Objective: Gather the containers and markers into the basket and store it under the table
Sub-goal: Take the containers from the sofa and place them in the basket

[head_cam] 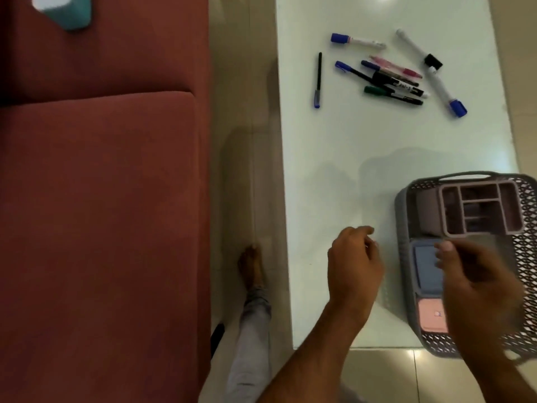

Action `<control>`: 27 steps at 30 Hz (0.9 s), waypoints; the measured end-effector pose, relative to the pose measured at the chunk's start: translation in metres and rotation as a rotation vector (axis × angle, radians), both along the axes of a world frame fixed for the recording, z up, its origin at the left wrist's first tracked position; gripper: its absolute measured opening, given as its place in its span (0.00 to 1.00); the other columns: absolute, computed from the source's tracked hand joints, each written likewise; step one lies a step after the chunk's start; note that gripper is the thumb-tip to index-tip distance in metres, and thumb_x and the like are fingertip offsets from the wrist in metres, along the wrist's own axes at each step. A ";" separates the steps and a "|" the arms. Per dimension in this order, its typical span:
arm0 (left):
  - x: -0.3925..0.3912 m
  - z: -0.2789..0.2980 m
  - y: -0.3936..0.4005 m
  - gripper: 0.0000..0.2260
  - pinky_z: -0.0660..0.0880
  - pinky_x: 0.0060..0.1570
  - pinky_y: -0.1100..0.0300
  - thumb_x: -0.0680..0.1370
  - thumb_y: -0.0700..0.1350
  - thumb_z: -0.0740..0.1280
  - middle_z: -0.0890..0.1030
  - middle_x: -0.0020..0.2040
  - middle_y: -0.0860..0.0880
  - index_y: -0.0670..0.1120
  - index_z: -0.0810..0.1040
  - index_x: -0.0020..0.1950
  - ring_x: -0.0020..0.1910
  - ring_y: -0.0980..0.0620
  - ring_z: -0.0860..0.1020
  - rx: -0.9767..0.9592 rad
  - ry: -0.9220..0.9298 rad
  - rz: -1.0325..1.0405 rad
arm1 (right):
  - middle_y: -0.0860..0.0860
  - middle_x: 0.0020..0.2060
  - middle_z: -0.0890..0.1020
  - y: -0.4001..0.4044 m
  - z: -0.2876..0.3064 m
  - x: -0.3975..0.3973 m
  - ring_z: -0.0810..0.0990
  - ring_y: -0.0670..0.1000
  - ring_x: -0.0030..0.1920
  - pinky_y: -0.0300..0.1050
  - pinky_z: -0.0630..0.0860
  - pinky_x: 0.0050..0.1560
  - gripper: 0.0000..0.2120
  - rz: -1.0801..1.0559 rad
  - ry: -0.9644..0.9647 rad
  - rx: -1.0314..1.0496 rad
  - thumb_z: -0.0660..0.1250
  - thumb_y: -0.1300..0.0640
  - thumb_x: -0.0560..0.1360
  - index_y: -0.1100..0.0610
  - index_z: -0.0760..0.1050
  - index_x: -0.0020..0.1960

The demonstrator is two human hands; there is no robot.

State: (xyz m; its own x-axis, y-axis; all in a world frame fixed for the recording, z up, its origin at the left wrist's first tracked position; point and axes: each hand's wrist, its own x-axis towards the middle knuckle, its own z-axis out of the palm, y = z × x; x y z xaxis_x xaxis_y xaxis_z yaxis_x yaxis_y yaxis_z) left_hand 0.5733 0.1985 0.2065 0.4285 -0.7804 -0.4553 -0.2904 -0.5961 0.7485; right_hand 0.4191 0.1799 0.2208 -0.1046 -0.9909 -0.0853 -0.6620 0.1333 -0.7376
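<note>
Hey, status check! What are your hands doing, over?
Left hand empty, beside basket. Right hand over basket, blurred. Containers in. Markers still on table. Nothing blocking.

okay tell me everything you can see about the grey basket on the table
The grey perforated plastic basket sits upright at the near right corner of the white table, its near edge overhanging the table. It has lattice walls and a handle slot on its far rim. Inside stand a pink compartmented organiser, a blue flat container and a pink flat container. The blurred right hand is over it; contact is unclear.
</note>
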 end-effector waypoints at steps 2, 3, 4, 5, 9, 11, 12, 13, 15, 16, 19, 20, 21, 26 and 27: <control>0.030 0.002 -0.006 0.12 0.80 0.60 0.63 0.82 0.44 0.68 0.84 0.60 0.51 0.48 0.81 0.66 0.57 0.53 0.83 -0.027 -0.022 0.053 | 0.56 0.49 0.85 -0.008 0.002 0.052 0.85 0.56 0.49 0.48 0.84 0.51 0.10 0.101 -0.054 0.021 0.68 0.57 0.82 0.60 0.81 0.60; 0.048 0.003 -0.008 0.12 0.80 0.60 0.62 0.83 0.44 0.68 0.84 0.59 0.51 0.48 0.82 0.65 0.56 0.54 0.83 -0.046 -0.037 0.078 | 0.55 0.50 0.86 -0.013 0.000 0.080 0.86 0.54 0.49 0.46 0.83 0.52 0.09 0.124 -0.101 0.045 0.69 0.58 0.81 0.59 0.81 0.60; 0.066 0.003 -0.010 0.11 0.80 0.59 0.62 0.83 0.44 0.67 0.84 0.59 0.51 0.47 0.82 0.64 0.55 0.54 0.83 -0.068 -0.051 0.105 | 0.54 0.51 0.86 -0.018 -0.004 0.108 0.86 0.52 0.50 0.45 0.83 0.53 0.09 0.139 -0.152 0.063 0.70 0.58 0.81 0.59 0.82 0.60; 0.086 0.003 -0.012 0.11 0.80 0.58 0.62 0.83 0.44 0.67 0.85 0.58 0.51 0.47 0.82 0.63 0.55 0.54 0.83 -0.086 -0.060 0.132 | 0.53 0.51 0.87 -0.022 -0.008 0.137 0.86 0.50 0.51 0.43 0.83 0.53 0.09 0.155 -0.192 0.072 0.71 0.59 0.81 0.59 0.83 0.60; 0.167 -0.003 -0.014 0.10 0.81 0.54 0.60 0.83 0.47 0.66 0.85 0.55 0.52 0.47 0.83 0.61 0.52 0.55 0.83 -0.098 -0.066 0.217 | 0.53 0.51 0.87 -0.038 -0.027 0.241 0.87 0.50 0.50 0.42 0.84 0.52 0.09 0.251 -0.298 0.085 0.72 0.63 0.80 0.61 0.84 0.59; 0.207 -0.007 -0.013 0.09 0.82 0.52 0.57 0.83 0.47 0.67 0.85 0.53 0.51 0.47 0.84 0.59 0.50 0.55 0.83 -0.104 -0.077 0.254 | 0.52 0.51 0.87 -0.045 -0.035 0.284 0.86 0.47 0.50 0.39 0.83 0.52 0.10 0.320 -0.315 0.094 0.73 0.63 0.79 0.61 0.83 0.60; 0.229 -0.010 -0.013 0.09 0.82 0.51 0.58 0.83 0.46 0.67 0.85 0.52 0.51 0.46 0.84 0.59 0.50 0.55 0.83 -0.104 -0.098 0.271 | 0.51 0.52 0.87 -0.049 -0.039 0.305 0.86 0.44 0.50 0.36 0.83 0.52 0.11 0.353 -0.316 0.102 0.73 0.63 0.79 0.60 0.83 0.61; 0.249 -0.012 -0.013 0.08 0.82 0.51 0.58 0.82 0.46 0.68 0.85 0.52 0.51 0.46 0.84 0.59 0.50 0.55 0.83 -0.099 -0.121 0.283 | 0.50 0.52 0.86 -0.052 -0.043 0.324 0.85 0.41 0.51 0.33 0.81 0.52 0.12 0.383 -0.315 0.113 0.73 0.62 0.79 0.60 0.83 0.62; 0.290 -0.017 -0.013 0.08 0.81 0.53 0.55 0.81 0.44 0.69 0.86 0.53 0.49 0.45 0.84 0.59 0.50 0.53 0.84 -0.075 -0.180 0.295 | 0.46 0.51 0.85 -0.060 -0.050 0.361 0.83 0.35 0.50 0.26 0.78 0.50 0.13 0.430 -0.314 0.127 0.73 0.61 0.79 0.59 0.82 0.64; 0.308 -0.019 -0.014 0.09 0.81 0.54 0.53 0.81 0.43 0.69 0.86 0.53 0.48 0.43 0.84 0.58 0.50 0.51 0.84 -0.063 -0.211 0.300 | 0.45 0.50 0.84 -0.063 -0.053 0.376 0.83 0.33 0.50 0.24 0.77 0.49 0.14 0.443 -0.313 0.128 0.73 0.61 0.79 0.59 0.82 0.64; 0.358 -0.022 -0.017 0.09 0.81 0.56 0.52 0.80 0.42 0.70 0.87 0.54 0.47 0.42 0.84 0.59 0.51 0.50 0.84 -0.041 -0.243 0.336 | 0.46 0.50 0.85 -0.077 -0.060 0.423 0.84 0.37 0.49 0.26 0.78 0.48 0.14 0.469 -0.306 0.144 0.74 0.61 0.79 0.58 0.82 0.64; 0.372 -0.023 -0.019 0.10 0.81 0.56 0.52 0.80 0.42 0.70 0.87 0.54 0.47 0.42 0.84 0.59 0.51 0.50 0.84 -0.043 -0.244 0.345 | 0.47 0.50 0.85 -0.082 -0.061 0.437 0.84 0.40 0.49 0.27 0.78 0.48 0.14 0.476 -0.303 0.147 0.74 0.61 0.79 0.58 0.82 0.64; 0.384 -0.023 -0.020 0.10 0.81 0.56 0.53 0.80 0.42 0.70 0.87 0.54 0.47 0.42 0.84 0.60 0.51 0.51 0.84 -0.048 -0.242 0.350 | 0.47 0.50 0.86 -0.085 -0.062 0.448 0.85 0.42 0.49 0.28 0.79 0.48 0.14 0.480 -0.303 0.147 0.74 0.60 0.79 0.58 0.82 0.63; 0.430 -0.019 -0.028 0.10 0.81 0.54 0.61 0.81 0.43 0.69 0.86 0.55 0.49 0.44 0.84 0.61 0.50 0.54 0.84 -0.078 -0.232 0.372 | 0.48 0.49 0.86 -0.101 -0.061 0.500 0.84 0.41 0.47 0.30 0.79 0.48 0.13 0.476 -0.341 0.178 0.74 0.60 0.79 0.57 0.82 0.63; 0.443 -0.020 -0.030 0.10 0.79 0.52 0.65 0.81 0.43 0.69 0.86 0.54 0.49 0.44 0.84 0.61 0.50 0.55 0.84 -0.078 -0.233 0.382 | 0.48 0.49 0.87 -0.104 -0.060 0.514 0.84 0.41 0.47 0.29 0.78 0.48 0.13 0.479 -0.347 0.184 0.74 0.60 0.79 0.57 0.82 0.63</control>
